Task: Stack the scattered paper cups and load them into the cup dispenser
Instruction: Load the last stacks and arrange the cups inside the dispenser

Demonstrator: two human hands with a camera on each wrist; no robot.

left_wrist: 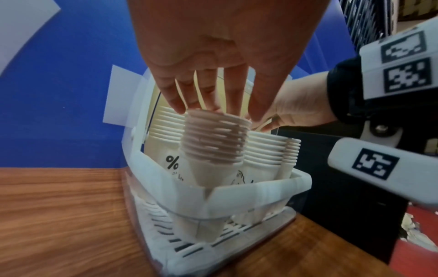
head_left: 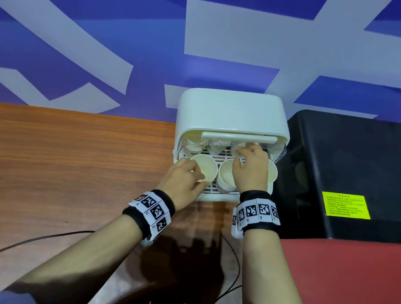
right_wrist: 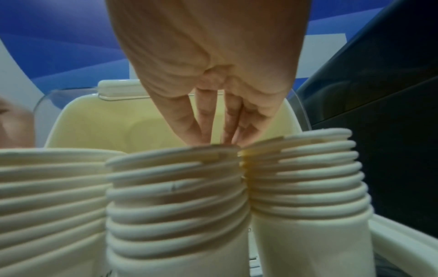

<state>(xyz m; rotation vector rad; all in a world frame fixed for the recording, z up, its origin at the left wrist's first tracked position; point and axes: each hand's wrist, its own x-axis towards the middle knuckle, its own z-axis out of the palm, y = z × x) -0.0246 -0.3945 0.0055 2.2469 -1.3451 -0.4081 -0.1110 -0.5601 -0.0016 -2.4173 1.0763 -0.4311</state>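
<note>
Loading is nearly finished, we judge: from the head view, stacks of cups already stand in the open dispenser (head_left: 232,115), our left hand (head_left: 185,178) curled on the front-left stack (head_left: 204,169) and our right hand (head_left: 250,168) reaching over the middle stack (head_left: 226,178). At the left wrist, spread fingertips (left_wrist: 213,106) touch that stack's top rim. At the right wrist, fingers (right_wrist: 206,121) pressed together dip behind the rims; whether they hold anything we cannot tell. Next, we should seat the stacks upright and let go.
</note>
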